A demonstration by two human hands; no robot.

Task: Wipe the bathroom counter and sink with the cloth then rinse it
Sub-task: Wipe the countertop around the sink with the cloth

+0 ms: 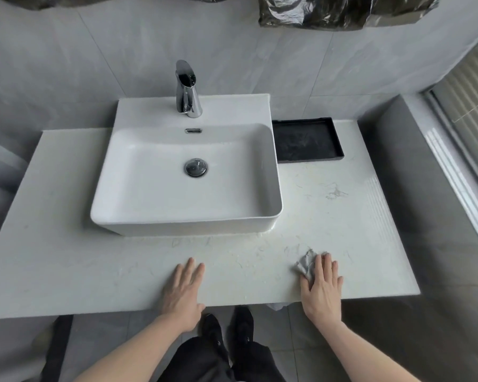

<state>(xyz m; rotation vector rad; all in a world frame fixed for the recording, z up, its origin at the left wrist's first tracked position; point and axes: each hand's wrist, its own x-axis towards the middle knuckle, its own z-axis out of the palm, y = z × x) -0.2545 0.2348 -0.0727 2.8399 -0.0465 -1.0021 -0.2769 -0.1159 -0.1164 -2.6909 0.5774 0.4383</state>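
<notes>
1. The right hand (322, 288) lay flat at the lower right of the frame, fingers straight and close together, pressing the cloth (305, 263) onto the bench (329, 216) near its front edge.
2. The grey cloth was crumpled; part of it showed to the left of the fingers, the rest sat under the palm.
3. The left hand (184, 289) rested at lower centre, fingers straight, flat on the bench edge, holding nothing.
4. The white sink (155, 213) stood in the middle of the frame, above the left hand, with a chrome tap (188, 92) behind the bowl.
5. A black tray (335, 139) sat just right of the sink, against the wall.
</notes>
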